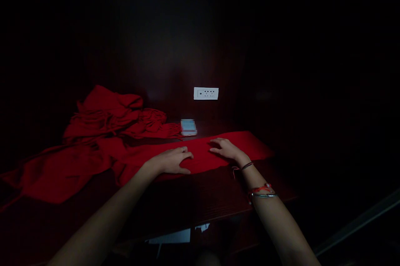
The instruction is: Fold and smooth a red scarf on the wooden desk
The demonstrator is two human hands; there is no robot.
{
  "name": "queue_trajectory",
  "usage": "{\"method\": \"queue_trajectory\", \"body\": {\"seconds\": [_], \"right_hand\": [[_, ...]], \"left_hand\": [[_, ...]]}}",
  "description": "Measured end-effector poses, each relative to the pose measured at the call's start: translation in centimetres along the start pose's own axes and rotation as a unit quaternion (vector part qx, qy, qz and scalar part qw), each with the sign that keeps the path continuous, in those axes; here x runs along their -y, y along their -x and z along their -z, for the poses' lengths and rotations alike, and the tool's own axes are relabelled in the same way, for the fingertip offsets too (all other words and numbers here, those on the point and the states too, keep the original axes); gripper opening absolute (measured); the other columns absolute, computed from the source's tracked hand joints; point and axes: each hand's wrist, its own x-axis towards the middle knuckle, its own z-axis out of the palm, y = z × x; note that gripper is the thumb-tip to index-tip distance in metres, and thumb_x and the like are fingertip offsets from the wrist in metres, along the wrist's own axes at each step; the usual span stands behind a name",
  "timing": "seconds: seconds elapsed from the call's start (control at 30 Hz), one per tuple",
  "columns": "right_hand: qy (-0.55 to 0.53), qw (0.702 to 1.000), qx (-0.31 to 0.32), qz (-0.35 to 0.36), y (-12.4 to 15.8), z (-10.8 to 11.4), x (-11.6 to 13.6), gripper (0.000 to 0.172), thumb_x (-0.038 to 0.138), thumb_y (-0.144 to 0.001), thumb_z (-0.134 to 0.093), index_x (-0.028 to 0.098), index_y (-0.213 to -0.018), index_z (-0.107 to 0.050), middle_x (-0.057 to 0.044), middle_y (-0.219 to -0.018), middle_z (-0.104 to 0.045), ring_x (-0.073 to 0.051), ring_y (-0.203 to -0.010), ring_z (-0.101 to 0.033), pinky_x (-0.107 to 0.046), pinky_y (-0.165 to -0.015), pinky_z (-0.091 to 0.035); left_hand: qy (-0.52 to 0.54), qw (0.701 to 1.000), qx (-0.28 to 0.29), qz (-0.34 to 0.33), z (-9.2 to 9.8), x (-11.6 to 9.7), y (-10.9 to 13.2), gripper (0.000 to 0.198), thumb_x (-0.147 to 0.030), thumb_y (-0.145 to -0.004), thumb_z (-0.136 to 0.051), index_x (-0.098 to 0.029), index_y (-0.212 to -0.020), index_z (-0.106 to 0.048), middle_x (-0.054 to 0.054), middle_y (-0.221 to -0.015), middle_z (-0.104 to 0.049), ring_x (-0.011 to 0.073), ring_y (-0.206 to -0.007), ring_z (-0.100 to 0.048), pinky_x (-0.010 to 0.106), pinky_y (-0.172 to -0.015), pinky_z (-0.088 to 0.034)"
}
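A long red scarf (200,153) lies stretched out across the dark wooden table, its right part flat and its left part crumpled. My left hand (171,160) rests on the middle of it, fingers spread. Farther right, my right hand (225,148) also lies on the cloth with its fingers apart. Neither hand grips the fabric. At the back left is a heap of red fringed scarves (115,112), and loose red cloth (65,170) spreads in front of that heap.
A pale blue blurred item (188,127) lies behind the scarf near the wall. A white power socket (206,93) is set in the dark wall. Below the table's front edge (215,218) are white papers (171,237). Much of the surroundings is too dark to make out.
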Motion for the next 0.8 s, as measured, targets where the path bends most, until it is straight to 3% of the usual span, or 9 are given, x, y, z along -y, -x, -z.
{"method": "queue_trajectory", "body": {"seconds": [0.1, 0.23, 0.37, 0.5, 0.57, 0.8], "right_hand": [[-0.046, 0.998, 0.012, 0.043, 0.2, 0.5, 0.9, 0.037, 0.037, -0.073, -0.048, 0.014, -0.101, -0.055, -0.008, -0.101, -0.057, -0.016, -0.091, -0.051, -0.025, -0.081, -0.036], [-0.097, 0.991, 0.030, 0.083, 0.2, 0.2, 1.9, 0.025, 0.033, -0.070, -0.053, 0.015, -0.087, -0.059, -0.004, -0.083, -0.060, -0.012, -0.074, -0.052, -0.022, -0.068, -0.039], [-0.157, 0.981, 0.039, 0.110, 0.0, -0.2, 2.8, 0.025, 0.034, -0.067, -0.056, 0.014, -0.082, -0.054, -0.001, -0.076, -0.054, -0.009, -0.066, -0.047, -0.020, -0.061, -0.038], [-0.184, 0.971, 0.085, 0.124, -0.2, -0.7, 3.3, 0.027, 0.030, -0.061, -0.062, 0.015, -0.081, -0.050, 0.001, -0.072, -0.049, -0.008, -0.063, -0.043, -0.019, -0.058, -0.037], [-0.198, 0.970, 0.088, 0.110, -0.3, -0.9, 3.2, 0.022, 0.025, -0.064, -0.059, 0.015, -0.081, -0.049, 0.002, -0.069, -0.048, -0.007, -0.061, -0.043, -0.018, -0.056, -0.036], [-0.252, 0.962, 0.077, 0.077, -0.4, -1.0, 2.3, 0.019, 0.033, -0.073, -0.048, 0.014, -0.079, -0.051, 0.002, -0.066, -0.049, -0.008, -0.059, -0.044, -0.020, -0.056, -0.036]], "left_hand": [[-0.006, 1.000, -0.006, -0.010, 0.4, 0.1, 0.2, 0.032, -0.028, -0.071, -0.045, -0.024, -0.103, -0.047, 0.005, -0.106, -0.049, 0.0187, -0.092, -0.047, 0.026, -0.077, -0.037], [0.012, 0.999, -0.036, 0.001, 0.6, 1.5, -0.1, 0.028, -0.012, -0.073, -0.035, -0.020, -0.096, -0.049, 0.004, -0.086, -0.055, 0.0139, -0.076, -0.051, 0.022, -0.068, -0.038], [0.057, 0.997, -0.061, -0.004, 0.7, 2.5, -0.2, 0.024, -0.013, -0.076, -0.032, -0.017, -0.094, -0.047, 0.001, -0.072, -0.055, 0.0110, -0.066, -0.049, 0.019, -0.061, -0.037], [0.073, 0.997, -0.015, -0.030, 0.7, 2.4, -0.1, 0.026, -0.030, -0.070, -0.049, -0.018, -0.092, -0.047, 0.000, -0.075, -0.054, 0.0113, -0.067, -0.049, 0.018, -0.058, -0.038], [0.061, 0.998, -0.010, -0.032, 0.6, 2.4, -0.1, 0.026, -0.029, -0.068, -0.052, -0.019, -0.091, -0.048, 0.000, -0.078, -0.054, 0.0120, -0.069, -0.049, 0.018, -0.060, -0.038], [0.094, 0.986, -0.131, -0.043, -0.1, 3.2, -0.8, 0.021, -0.021, -0.082, -0.030, -0.020, -0.093, -0.047, 0.002, -0.092, -0.055, 0.0125, -0.083, -0.049, 0.022, -0.075, -0.036]]}}
